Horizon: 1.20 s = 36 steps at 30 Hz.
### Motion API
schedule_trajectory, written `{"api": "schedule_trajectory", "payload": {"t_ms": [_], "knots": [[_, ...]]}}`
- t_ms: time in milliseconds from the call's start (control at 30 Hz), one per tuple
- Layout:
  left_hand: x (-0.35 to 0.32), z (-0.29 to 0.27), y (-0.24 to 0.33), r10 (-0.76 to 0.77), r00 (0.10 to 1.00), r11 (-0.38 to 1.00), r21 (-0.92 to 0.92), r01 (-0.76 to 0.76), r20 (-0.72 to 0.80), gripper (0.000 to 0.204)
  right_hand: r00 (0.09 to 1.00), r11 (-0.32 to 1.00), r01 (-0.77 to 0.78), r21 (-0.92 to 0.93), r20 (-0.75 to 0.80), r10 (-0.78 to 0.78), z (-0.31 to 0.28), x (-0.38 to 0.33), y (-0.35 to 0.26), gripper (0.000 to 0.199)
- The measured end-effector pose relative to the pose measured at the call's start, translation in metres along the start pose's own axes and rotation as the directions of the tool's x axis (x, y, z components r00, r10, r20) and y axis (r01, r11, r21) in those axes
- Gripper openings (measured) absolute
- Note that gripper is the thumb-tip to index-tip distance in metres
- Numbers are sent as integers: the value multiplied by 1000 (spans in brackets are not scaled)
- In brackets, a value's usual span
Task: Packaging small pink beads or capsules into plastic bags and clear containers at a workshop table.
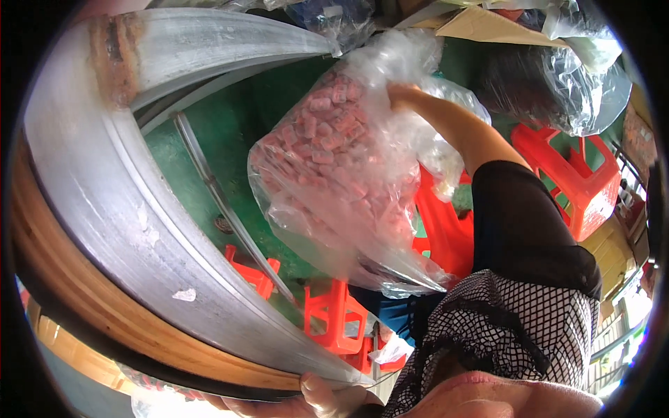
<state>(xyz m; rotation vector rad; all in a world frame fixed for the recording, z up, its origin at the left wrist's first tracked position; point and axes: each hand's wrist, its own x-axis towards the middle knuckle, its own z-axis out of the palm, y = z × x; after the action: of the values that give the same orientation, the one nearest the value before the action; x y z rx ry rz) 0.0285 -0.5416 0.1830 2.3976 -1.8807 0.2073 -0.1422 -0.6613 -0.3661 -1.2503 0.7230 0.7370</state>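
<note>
Green floor (209,132); stools (334,317) maybe under bag (334,167)

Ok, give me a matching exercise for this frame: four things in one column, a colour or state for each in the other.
Things:
1. clear bag of pink pieces
2. plastic stool
3. floor
4. metal tabletop

Colour or state:
A. green
B. gripped at its rim by the left hand
C. red
D. held up by the right hand

Pairs: 1-D, 2-C, 3-A, 4-B
</note>
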Motion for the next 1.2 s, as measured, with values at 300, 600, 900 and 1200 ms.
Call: {"api": "schedule_trajectory", "payload": {"t_ms": [300, 600, 900, 1200], "knots": [[15, -2, 1, -58, 995, 998, 27, 56, 82, 57, 719, 893, -95, -439, -651, -244, -32, -53, -158, 41], [12, -13, 1, -96, 988, 995, -10, 98, 121, 69, 502, 970, 231, 80, -864, -48, -51, 36, -133, 41], [-27, -18, -17, -145, 985, 963, -215, 163, 95, 60, 733, -20, 673, 740, -670, -117, 40, -152, -154, 20], [-95, 73, 3, 108, 964, 803, -550, -229, -244, 48, 661, -123, 663, 739, -654, -368, 153, -294, -149, 16]]}}
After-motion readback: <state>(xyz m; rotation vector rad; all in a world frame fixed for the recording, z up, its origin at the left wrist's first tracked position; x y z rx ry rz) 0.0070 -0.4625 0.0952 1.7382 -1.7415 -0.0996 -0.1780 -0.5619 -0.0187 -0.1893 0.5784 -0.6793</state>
